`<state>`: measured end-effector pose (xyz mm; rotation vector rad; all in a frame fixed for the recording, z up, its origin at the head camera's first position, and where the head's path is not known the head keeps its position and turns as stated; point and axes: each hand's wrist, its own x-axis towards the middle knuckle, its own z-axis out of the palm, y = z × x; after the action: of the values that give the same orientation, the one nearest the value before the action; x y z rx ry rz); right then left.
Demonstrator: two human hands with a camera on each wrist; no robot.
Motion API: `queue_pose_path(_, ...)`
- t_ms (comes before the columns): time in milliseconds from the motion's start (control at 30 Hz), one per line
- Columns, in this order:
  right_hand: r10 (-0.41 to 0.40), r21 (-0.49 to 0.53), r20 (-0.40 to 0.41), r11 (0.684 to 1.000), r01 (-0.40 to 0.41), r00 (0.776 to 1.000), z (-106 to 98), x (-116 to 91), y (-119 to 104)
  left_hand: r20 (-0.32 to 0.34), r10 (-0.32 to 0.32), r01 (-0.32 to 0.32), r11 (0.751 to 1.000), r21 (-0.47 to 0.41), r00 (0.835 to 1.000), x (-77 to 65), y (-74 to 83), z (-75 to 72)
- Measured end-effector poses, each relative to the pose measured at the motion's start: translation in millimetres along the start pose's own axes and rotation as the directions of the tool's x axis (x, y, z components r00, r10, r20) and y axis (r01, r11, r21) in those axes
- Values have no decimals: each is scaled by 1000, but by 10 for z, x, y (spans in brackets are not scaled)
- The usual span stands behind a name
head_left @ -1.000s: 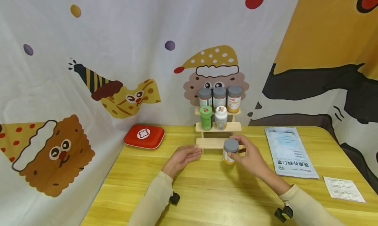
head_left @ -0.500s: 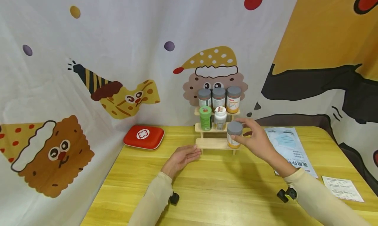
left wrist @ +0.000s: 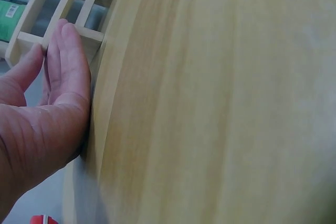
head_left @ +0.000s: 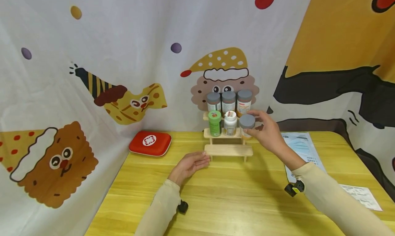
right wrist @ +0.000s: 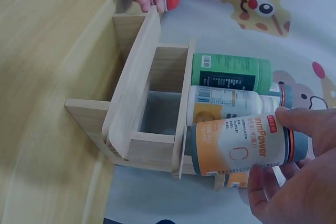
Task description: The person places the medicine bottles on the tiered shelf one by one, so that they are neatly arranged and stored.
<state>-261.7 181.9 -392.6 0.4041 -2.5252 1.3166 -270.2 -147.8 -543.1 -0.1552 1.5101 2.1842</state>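
Observation:
A three-step wooden rack (head_left: 228, 150) stands on the table. My left hand (head_left: 192, 163) is at the left end of its lowest step, thumb and straight fingers on either side of the board's end in the right wrist view. My right hand (head_left: 267, 132) grips a grey-capped supplement bottle (right wrist: 239, 145), with an orange and white label, by its cap end. It is upright at the right end of the middle step, beside a white bottle (head_left: 230, 123) and a green bottle (head_left: 215, 123). Several grey-capped bottles (head_left: 228, 102) line the top step.
A red first-aid case (head_left: 150, 143) lies left of the rack. To the right are a face mask packet (head_left: 303, 148), partly covered by the right arm, and a white printed sheet (head_left: 362, 195). A patterned cloth (head_left: 148, 34) hangs behind the table.
My right hand has lifted the grey-capped bottle from in front of the lowest step, up past it, to the right end of the middle step. The left hand has stayed in place.

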Motion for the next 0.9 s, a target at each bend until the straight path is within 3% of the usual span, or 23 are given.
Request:
queue_pose_path(500,64,62,-59,996,-60,996,160,158,146,21,10,-10,1000,5,1000,-9,-1,-4)
queue_pose_path(900,66,78,-134,995,-56,989,237,207,208,18,14,-14,1000,2,1000,-10,3,-19)
